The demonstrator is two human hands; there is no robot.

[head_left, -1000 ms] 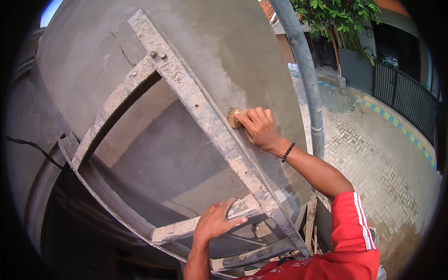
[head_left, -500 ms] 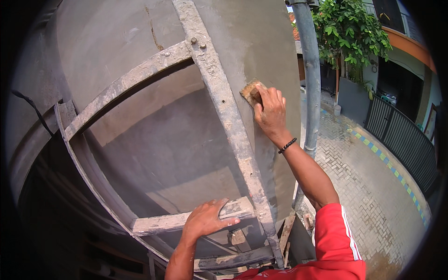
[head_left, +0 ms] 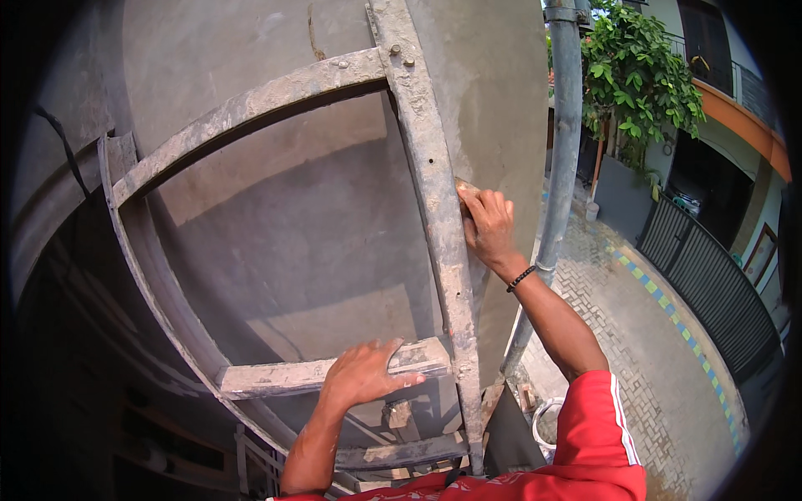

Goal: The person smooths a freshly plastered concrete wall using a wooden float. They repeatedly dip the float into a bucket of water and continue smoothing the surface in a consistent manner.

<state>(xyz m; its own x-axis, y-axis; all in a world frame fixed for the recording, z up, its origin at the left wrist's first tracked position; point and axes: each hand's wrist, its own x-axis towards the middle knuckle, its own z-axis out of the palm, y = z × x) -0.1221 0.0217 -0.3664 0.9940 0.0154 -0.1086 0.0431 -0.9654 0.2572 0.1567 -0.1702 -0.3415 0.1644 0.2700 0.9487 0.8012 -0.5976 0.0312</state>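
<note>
My right hand (head_left: pixel 491 227) is closed round a small, worn tan plastering float (head_left: pixel 464 189), held near the damp grey plaster wall (head_left: pixel 501 108) just right of the metal frame's upright (head_left: pixel 439 200). Most of the float is hidden behind the fingers and that upright. Lower down, my left hand (head_left: pixel 361 376) grips the crossbar (head_left: pixel 276 377) of the plaster-splashed frame, its fingers over the top and the thumb along the near side.
A grey pipe (head_left: pixel 561 142) runs upright beyond the wall's right edge. Below right are a white bucket (head_left: pixel 543 426) and a paved lane (head_left: pixel 618 334). A black gate (head_left: pixel 702 259) and a leafy tree (head_left: pixel 639 79) stand across it. A lower crossbar (head_left: pixel 401 453) spans the frame.
My right hand has moved down the wall with the float, closer to the frame's upright, which now covers part of it. My left hand stays on the crossbar. The view has shifted slightly.
</note>
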